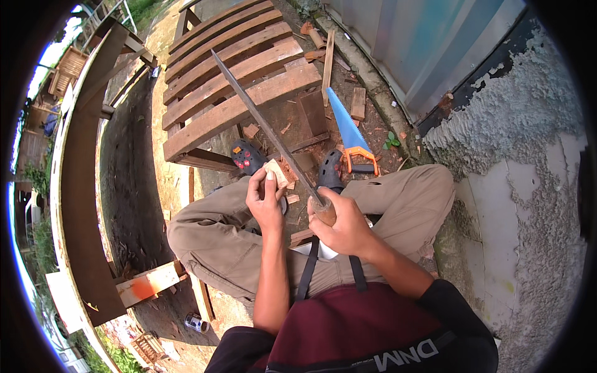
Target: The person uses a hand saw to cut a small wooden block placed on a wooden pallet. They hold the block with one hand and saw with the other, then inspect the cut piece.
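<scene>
My right hand [345, 227] is closed round the wooden handle of a long, narrow machete [261, 121]. Its dark blade slants away to the upper left, and the tip lies over the slatted wooden bench [242, 105]. Between the thumb and fingers of my left hand [265, 200] is a small, pale wood block [278, 173], just left of the blade. Whether blade and block touch, I cannot tell. Both hands are between my bent knees, above the ground.
A handsaw [351, 127] with a blue blade and orange handle stands right of my shoe. Wood offcuts [359, 104] and chips litter the ground. A wooden frame [93, 186] rises on the left, with a can [196, 322] near it. A rough wall [510, 205] borders the right.
</scene>
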`<state>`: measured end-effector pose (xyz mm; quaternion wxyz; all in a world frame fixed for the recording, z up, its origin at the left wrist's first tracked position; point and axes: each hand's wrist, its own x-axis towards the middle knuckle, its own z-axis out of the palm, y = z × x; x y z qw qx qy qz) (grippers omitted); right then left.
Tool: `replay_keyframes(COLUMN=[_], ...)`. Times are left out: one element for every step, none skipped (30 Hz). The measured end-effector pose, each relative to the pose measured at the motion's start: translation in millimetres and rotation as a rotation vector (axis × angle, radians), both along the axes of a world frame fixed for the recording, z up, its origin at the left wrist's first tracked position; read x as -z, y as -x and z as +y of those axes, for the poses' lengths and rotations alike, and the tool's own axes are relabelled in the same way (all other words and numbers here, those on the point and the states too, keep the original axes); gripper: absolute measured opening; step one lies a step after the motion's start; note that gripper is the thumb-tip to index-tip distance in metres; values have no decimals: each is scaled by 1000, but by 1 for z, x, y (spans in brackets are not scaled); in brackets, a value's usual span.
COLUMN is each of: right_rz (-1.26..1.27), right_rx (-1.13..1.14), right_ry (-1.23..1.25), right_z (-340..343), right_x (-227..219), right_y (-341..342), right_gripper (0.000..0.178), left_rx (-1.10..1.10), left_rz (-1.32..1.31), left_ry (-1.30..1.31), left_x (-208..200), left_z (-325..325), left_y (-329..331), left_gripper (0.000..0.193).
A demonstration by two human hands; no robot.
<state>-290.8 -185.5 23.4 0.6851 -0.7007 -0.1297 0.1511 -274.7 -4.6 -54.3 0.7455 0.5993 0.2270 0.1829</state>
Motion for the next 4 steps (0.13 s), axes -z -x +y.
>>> replay_keyframes(right_rz=[-66,-106,-158,-248], right_rx=[23,39,61,91], right_ry=[-18,-62,-106,-82], right_z=[0,3,4,8], right_x=[-19,-24,-29,-10], right_y=[-1,2,5,10], right_gripper=[15,15,15,19], left_rx=[-2,2,12,22], left_rz=[-14,-25,-4,17], left_ry=[4,9,6,4], left_x=[0,0,0,4], left_z=[0,0,0,2], left_y=[0,1,1,1], left_gripper=[28,28,29,29])
